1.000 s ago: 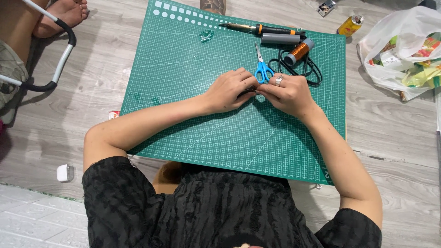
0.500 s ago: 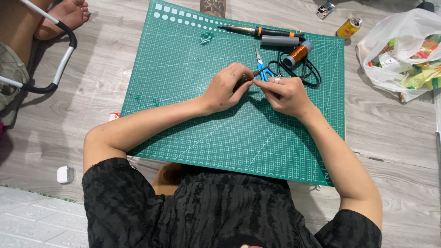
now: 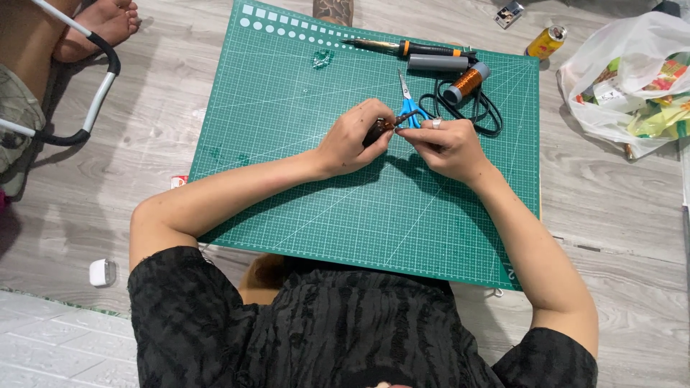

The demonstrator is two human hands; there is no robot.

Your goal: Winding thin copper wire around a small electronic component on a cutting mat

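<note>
Head view: both hands are now lifting slightly off the mat [image 3: 287, 144], left hand [image 3: 352, 140] and right hand [image 3: 442, 147] pinching a small dark piece [image 3: 384, 128] between them, scissors [image 3: 410, 108] lying just beyond.

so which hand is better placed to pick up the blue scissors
Right. The right hand lies just below the blue scissors, its fingers nearly touching the handles; the left hand pinches the small dark piece.

yellow can [image 3: 545, 42], plastic bag [image 3: 625, 79] — both on the floor.

Grey wood-plank floor [image 3: 618, 215], white tiled strip [image 3: 43, 345] (lower left), even light
</note>
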